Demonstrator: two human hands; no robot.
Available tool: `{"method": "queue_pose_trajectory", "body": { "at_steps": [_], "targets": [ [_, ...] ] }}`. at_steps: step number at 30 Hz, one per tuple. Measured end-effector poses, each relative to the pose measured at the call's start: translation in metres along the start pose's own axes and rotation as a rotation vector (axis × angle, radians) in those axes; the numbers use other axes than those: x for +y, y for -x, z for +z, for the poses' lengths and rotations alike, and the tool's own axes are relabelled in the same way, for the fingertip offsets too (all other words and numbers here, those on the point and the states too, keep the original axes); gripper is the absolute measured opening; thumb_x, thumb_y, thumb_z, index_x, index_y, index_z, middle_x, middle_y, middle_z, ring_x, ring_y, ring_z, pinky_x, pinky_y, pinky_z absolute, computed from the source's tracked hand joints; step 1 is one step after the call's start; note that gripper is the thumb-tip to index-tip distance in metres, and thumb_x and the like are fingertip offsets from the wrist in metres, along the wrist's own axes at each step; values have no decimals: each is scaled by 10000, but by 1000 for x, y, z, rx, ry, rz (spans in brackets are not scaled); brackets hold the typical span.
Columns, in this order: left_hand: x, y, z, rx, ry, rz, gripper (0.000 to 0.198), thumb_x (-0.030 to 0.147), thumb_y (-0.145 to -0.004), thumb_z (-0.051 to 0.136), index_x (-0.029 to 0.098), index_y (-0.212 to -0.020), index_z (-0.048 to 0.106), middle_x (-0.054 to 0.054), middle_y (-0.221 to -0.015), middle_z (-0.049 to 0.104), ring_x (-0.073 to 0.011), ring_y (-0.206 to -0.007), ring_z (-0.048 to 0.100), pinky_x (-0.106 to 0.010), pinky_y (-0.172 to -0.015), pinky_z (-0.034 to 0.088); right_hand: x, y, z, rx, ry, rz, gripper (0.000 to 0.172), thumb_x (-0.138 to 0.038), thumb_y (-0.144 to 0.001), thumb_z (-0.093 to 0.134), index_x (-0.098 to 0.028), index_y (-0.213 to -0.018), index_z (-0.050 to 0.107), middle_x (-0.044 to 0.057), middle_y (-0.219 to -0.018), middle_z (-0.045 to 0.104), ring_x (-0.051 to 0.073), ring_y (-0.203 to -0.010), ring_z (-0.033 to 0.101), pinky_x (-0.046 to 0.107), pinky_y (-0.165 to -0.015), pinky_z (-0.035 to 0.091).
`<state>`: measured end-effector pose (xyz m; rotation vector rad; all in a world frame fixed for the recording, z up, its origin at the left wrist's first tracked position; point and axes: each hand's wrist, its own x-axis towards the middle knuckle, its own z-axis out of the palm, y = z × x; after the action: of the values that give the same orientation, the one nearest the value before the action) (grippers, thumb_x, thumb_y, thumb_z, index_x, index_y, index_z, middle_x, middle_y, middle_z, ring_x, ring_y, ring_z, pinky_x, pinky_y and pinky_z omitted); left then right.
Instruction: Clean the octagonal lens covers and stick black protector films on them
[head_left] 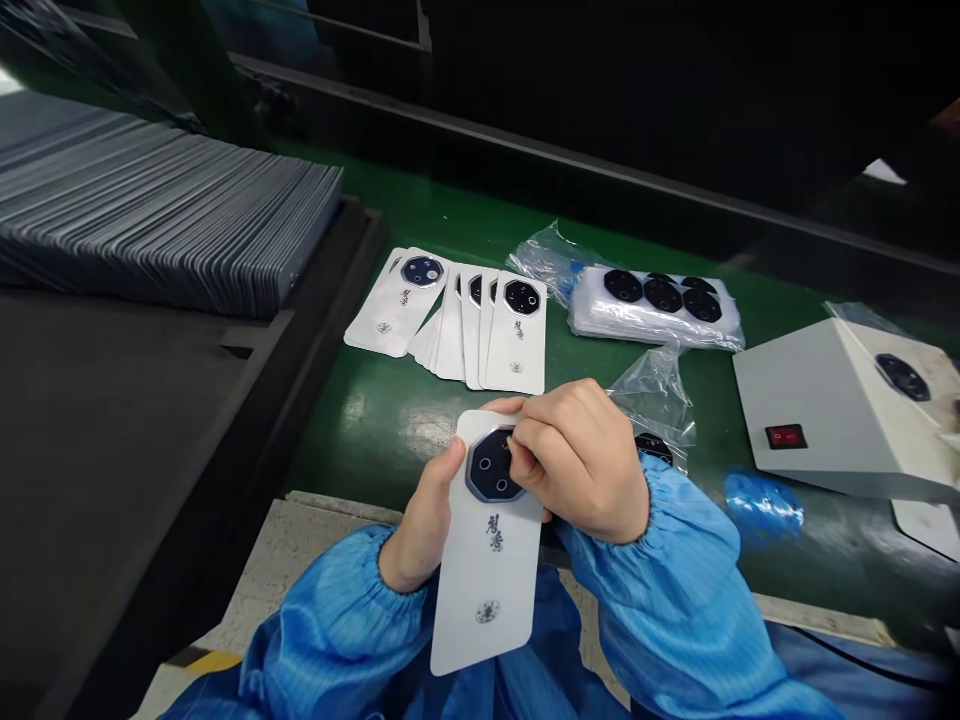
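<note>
My left hand (421, 520) grips a white phone back cover (469, 580) by its left edge, with the thumb on the front and other fingers behind. The cover is tilted up toward me and bears dark lettering and a small round emblem. Near its top sits a dark octagonal camera lens plate (491, 467) with ring-shaped marks. Curled over the plate's right side is my right hand (589, 465), its fingertips pinched together against it. Whatever is between those fingertips is too small or hidden to make out.
Similar white covers (450, 340) lie fanned out on the green table (360, 400). Behind are wrapped lens plates (662, 294) and clear plastic film (551, 255). A beige machine (817, 400) with a red switch stands right, near blue film (763, 505). Stacked grey sheets (172, 210) fill the left.
</note>
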<state>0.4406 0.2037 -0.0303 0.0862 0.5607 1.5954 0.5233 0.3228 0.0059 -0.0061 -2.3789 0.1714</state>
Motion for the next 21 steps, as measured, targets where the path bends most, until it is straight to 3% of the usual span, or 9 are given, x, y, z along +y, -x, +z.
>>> {"method": "queue_pose_trajectory", "body": {
  "at_steps": [5, 8, 11, 14, 17, 19, 21],
  "targets": [
    [2, 2, 6, 29, 45, 188, 353, 365, -858, 475, 226, -1169, 566, 13, -826, 613, -129, -726, 587, -249, -769, 473, -2, 2, 1, -24, -14, -30, 124, -76, -800, 519, -150, -701, 531, 54, -714, 574, 160, -655, 464, 305, -566, 376],
    [5, 6, 9, 75, 24, 227, 328, 364, -863, 464, 215, -1123, 598, -1, -860, 642, -137, -749, 603, -246, -767, 483, -8, -1, -1, -49, -44, -33, 161, -69, -814, 496, -149, -683, 542, 42, -678, 555, 158, -642, 467, 303, -557, 379],
    [10, 10, 14, 111, -9, 210, 349, 396, -859, 456, 223, -1132, 587, -29, -885, 675, -153, -774, 632, -235, -710, 498, -29, -4, -10, -118, -165, -14, 212, -61, -838, 449, -148, -675, 552, 51, -676, 571, 162, -636, 460, 315, -544, 369],
    [16, 14, 16, 112, -19, 170, 427, 441, -860, 413, 286, -1252, 479, -52, -862, 686, -207, -734, 659, -316, -654, 523, -59, 6, -30, -166, -443, 69, 235, -108, -898, 409, -184, -723, 548, 30, -699, 604, 154, -653, 504, 311, -558, 410],
    [17, 12, 17, 67, -62, 118, 513, 448, -862, 370, 332, -1358, 310, -101, -910, 693, -273, -726, 672, -412, -617, 526, -73, 38, -55, -115, -585, 202, 232, -222, -960, 353, -216, -784, 503, -20, -642, 582, 102, -590, 538, 242, -564, 471],
    [11, 10, 20, -8, -58, 40, 562, 461, -854, 372, 319, -1384, 251, -138, -943, 690, -294, -737, 674, -431, -612, 523, -62, 73, -71, -18, -561, 397, 198, -304, -952, 380, -228, -787, 457, -9, -713, 612, 118, -647, 585, 259, -598, 503],
    [1, 10, 24, -123, -21, -66, 600, 489, -838, 402, 309, -1388, 244, -147, -966, 687, -297, -752, 675, -434, -629, 522, -38, 114, -84, 114, -242, 720, 109, -206, -885, 484, -229, -787, 443, -10, -743, 612, 132, -676, 596, 260, -589, 493]
  ]
}}
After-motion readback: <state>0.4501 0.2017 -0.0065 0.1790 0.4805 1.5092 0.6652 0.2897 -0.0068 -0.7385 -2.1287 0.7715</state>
